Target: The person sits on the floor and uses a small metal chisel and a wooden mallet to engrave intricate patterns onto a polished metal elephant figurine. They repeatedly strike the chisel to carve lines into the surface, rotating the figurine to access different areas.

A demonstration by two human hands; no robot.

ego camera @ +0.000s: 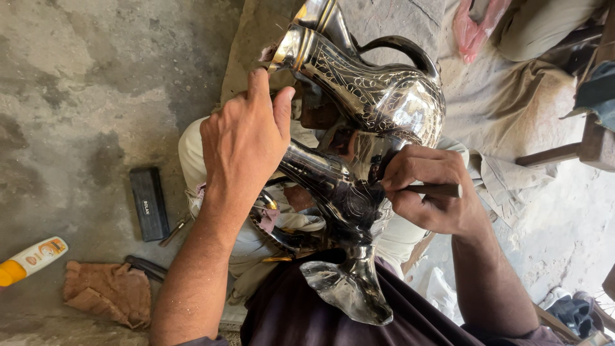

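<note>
A large shiny metal jug [378,102] with engraved patterns, a curved handle and a long spout lies across my lap, its spout end [349,291] toward my body. My left hand [246,138] grips the jug near its neck, thumb and fingers wrapped on the metal. My right hand [429,189] is closed around a wooden-handled engraving tool [439,189], whose tip rests against the jug's belly.
On the concrete floor at left lie a black rectangular case [148,204], a brown rag [110,289], a white and orange bottle [29,259] and a dark tool [146,266]. A pink plastic bag [474,29] and a wooden stool [592,138] stand at right.
</note>
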